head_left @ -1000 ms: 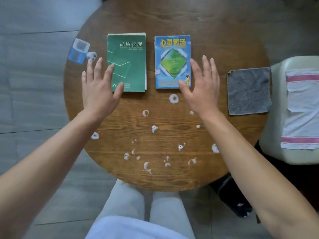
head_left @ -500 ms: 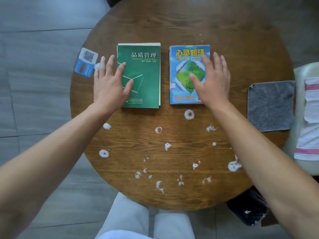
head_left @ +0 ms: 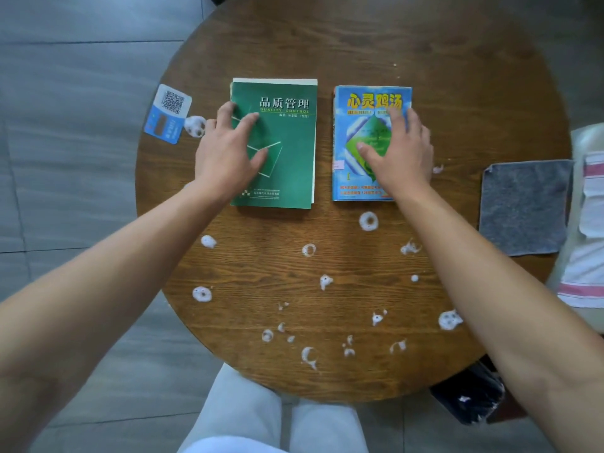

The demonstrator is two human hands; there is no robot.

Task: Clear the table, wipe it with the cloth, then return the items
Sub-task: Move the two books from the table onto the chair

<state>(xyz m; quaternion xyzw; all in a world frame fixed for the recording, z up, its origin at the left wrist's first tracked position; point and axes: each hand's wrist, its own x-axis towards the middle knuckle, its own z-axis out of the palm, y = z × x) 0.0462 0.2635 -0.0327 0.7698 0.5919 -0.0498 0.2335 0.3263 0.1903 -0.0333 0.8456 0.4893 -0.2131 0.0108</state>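
A green book [head_left: 287, 142] and a blue book [head_left: 372, 99] lie flat side by side on the round wooden table [head_left: 327, 44]. My left hand [head_left: 228, 152] rests on the green book's left side, fingers curled at its outer edge and thumb on the cover. My right hand [head_left: 398, 155] covers the right half of the blue book, fingers bent over its right edge. A folded grey cloth [head_left: 523, 207] lies at the table's right rim, untouched. Several white foam blobs [head_left: 368, 221] dot the near half of the table.
A blue QR-code card [head_left: 168, 112] hangs over the table's left rim, with a foam blob beside it. A pale seat with a white, pink-striped towel [head_left: 591, 223] stands to the right. A black object [head_left: 470, 400] sits on the floor at lower right. My legs are below the near edge.
Both hands have moved forward from in front of the books onto their covers, and the fingers have gone from spread flat to curled at the outer edges. The books have not shifted.
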